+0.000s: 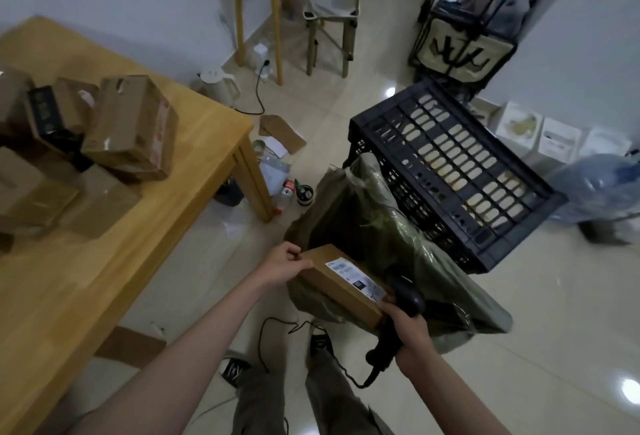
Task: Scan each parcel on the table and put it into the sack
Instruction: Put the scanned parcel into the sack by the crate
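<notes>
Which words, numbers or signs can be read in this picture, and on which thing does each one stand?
None can be read as text.
Parcel label: barcode and print, too small.
Box on the table: red print on its side, blurred.
Dark box: pale marks, blurred.
Bag by the wall: large black brush-like sign, not legible as a word.
White boxes by the wall: pictures and print, too small.
Bottle on the floor: red label, unreadable.

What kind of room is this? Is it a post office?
Probably not: it looks like a room at home used for packing. Cardboard parcels are piled on a wooden table, a green sack leans on a black crate, and a chair stands behind.
</notes>
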